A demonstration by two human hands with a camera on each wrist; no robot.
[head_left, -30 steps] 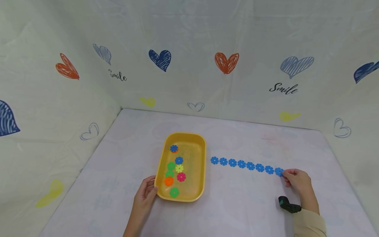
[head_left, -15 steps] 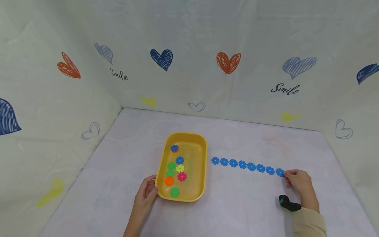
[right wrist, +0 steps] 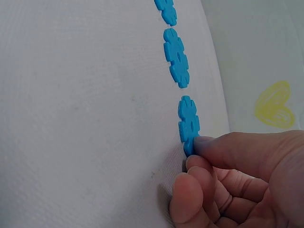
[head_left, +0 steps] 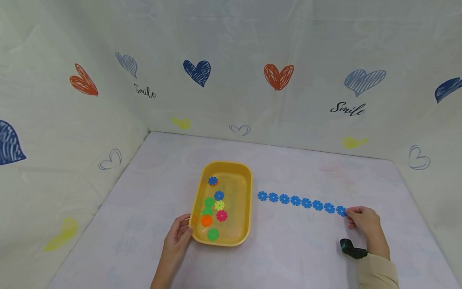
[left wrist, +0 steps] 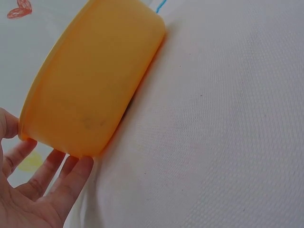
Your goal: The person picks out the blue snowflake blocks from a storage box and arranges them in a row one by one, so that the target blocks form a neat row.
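A yellow tray [head_left: 247,200] sits mid-table holding several coloured toothed discs [head_left: 213,208]: blue, green, yellow, pink and orange. My left hand [head_left: 182,233] holds its near-left corner, thumb on the rim. In the left wrist view the fingers [left wrist: 71,173] lie along the tray's outer wall [left wrist: 95,85]. To the right of the tray a row of blue discs [head_left: 295,200] runs across the table. My right hand [head_left: 348,214] pinches the last blue disc [head_left: 341,210] at the row's right end. The right wrist view shows finger and thumb [right wrist: 192,161] on that disc's near edge [right wrist: 189,121].
The table is covered with a pale cloth [head_left: 288,257] and walled on three sides by fabric printed with hearts [head_left: 278,76]. A black wrist-camera mount [head_left: 351,249] sits on my right wrist.
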